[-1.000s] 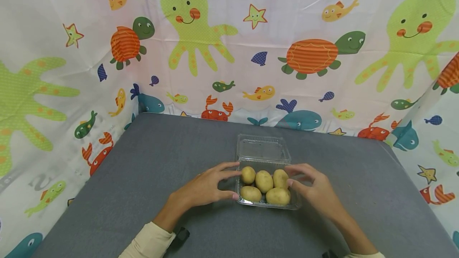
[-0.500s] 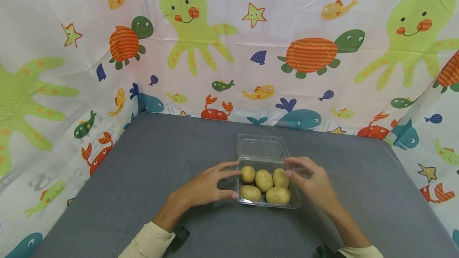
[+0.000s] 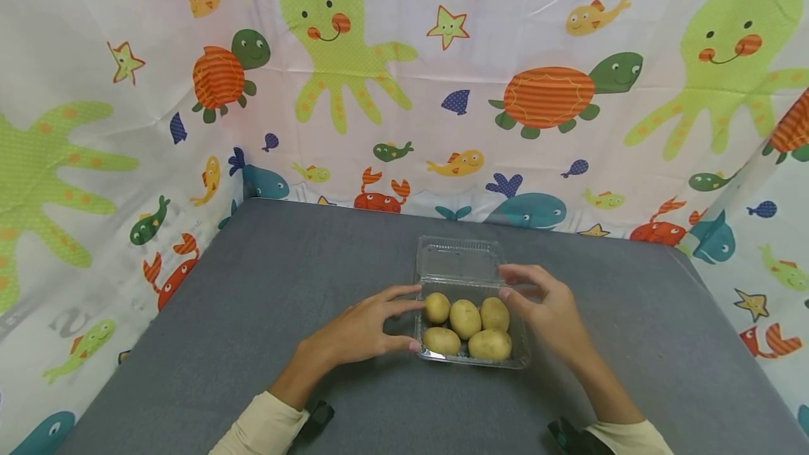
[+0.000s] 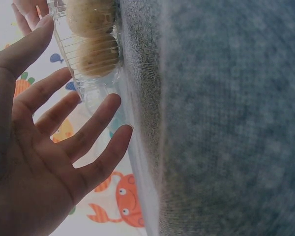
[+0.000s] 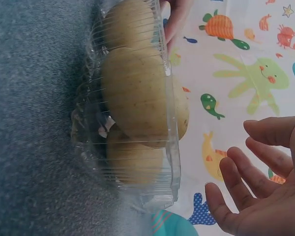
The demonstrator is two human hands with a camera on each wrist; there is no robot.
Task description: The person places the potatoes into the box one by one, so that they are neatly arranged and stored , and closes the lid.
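A clear plastic clamshell container (image 3: 520, 350) rests on the grey table, its ribbed lid (image 3: 461, 260) folded back on the far side. Several pale yellow potatoes (image 3: 465, 319) lie inside in two rows. My left hand (image 3: 360, 328) is at the container's left side, fingers spread; the thumb and fingertips reach its rim in the left wrist view. Beside the far right corner, my right hand (image 3: 551, 314) hovers with loosely bent fingers. In the right wrist view, a gap separates these fingers (image 5: 231, 177) from the container wall, and they hold nothing.
The grey table (image 3: 303, 251) extends around the container on all sides. A white cloth (image 3: 404, 90) printed with sea animals hangs behind and along both sides. Dark straps (image 3: 316, 418) sit at the wrists, below the cream sleeves (image 3: 262, 427).
My right hand has moved away from me, from beside the right-hand potatoes to near the hinge of the lid. The left hand, container and potatoes stay in place.
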